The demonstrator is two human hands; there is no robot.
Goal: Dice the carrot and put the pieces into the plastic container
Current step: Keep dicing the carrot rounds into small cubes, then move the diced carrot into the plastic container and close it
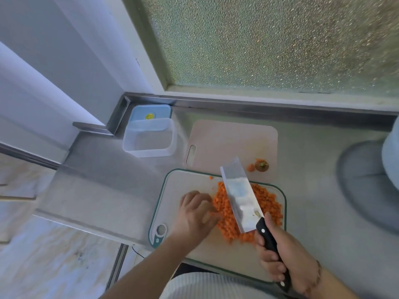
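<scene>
On the steel tabletop [313, 190], near the person, lay a white cutting board [190, 182] with a green rim, and on it a heap of diced carrot [267, 201] was spread over its right half. The right hand [280, 257] had its grip clamped around the black handle of a cleaver [239, 199], with the thumb lying along the handle toward the blade. The wide blade lay slanted over the carrot pieces, its tip pointing away from the person. The left hand [196, 212] rested on the board at the left edge of the heap, its fingers bent and touching the pieces; the fingertips were blurred, so I cannot tell if they pinched anything. Beyond this board was a second, pale pink board [233, 143], and on its near right part sat the cut carrot top [262, 165] with a small scrap beside it. To the left of the pink board stood the clear plastic container [150, 138], with no carrot pieces visible inside. Its blue lid [151, 112] lay behind it in the corner, against the raised steel edge under the frosted window [269, 42].
</scene>
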